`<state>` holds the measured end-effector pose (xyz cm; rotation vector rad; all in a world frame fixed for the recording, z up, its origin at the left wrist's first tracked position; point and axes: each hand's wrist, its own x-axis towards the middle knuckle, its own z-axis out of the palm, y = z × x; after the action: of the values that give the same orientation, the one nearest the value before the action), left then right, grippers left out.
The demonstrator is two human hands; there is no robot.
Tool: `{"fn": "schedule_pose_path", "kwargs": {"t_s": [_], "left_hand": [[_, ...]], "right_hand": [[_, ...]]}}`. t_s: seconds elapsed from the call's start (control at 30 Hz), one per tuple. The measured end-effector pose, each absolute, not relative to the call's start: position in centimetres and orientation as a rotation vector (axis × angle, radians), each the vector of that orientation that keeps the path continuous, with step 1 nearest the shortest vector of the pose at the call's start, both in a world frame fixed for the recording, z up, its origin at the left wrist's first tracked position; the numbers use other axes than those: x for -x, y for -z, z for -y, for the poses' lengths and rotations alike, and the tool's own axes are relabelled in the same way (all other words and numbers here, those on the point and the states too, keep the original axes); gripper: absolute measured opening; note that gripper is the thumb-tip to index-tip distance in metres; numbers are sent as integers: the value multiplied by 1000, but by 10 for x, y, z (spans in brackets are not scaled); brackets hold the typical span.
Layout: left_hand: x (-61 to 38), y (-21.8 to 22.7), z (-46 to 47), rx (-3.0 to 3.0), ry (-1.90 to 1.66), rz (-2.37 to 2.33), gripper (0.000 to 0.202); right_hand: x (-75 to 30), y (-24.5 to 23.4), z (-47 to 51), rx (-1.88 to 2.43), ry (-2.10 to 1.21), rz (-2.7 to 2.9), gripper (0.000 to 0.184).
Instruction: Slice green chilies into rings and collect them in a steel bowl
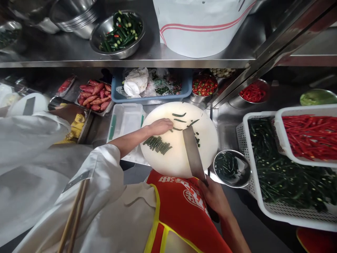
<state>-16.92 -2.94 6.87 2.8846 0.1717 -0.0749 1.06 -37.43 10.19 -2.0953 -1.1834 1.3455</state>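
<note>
A round white cutting board [202, 140] lies in front of me with a bundle of green chili strips [157, 144] on its left part and a few loose green chili pieces [179, 115] near its far edge. My left hand [160, 126] rests palm down on the board, fingers stretched toward the loose pieces. My right hand [214, 196] grips the handle of a cleaver [193, 153], whose blade lies across the board with its tip near the loose pieces.
A small steel bowl of green chilies [231, 168] sits right of the board. White baskets hold green chilies [284, 175] and red chilies [308, 135]. Behind are a blue tub [151, 96], sweet potatoes [94, 95], a clear container [126, 119] and a shelf bowl [118, 33]. A person in white stands at left.
</note>
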Motion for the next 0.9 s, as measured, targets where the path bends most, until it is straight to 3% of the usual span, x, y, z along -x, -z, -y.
{"fn": "schedule_pose_path", "kwargs": {"t_s": [0.27,0.4,0.73,0.9], "left_hand": [[123,-66,16,-2897,-16,-493,21],[119,-61,8,-2819,-14,-417,30],[153,-69,-22,-2757,38,-179,26],[155,-66,-30,-2791,36,-508,25]], "right_hand": [[-10,-106,398,2123,-1443,1103,58],[-7,-105,399,2118,-1425,1105,55],[-6,-105,392,2118,-1424,1111,56],[-2,-106,386,2123,-1399,1147,56]]}}
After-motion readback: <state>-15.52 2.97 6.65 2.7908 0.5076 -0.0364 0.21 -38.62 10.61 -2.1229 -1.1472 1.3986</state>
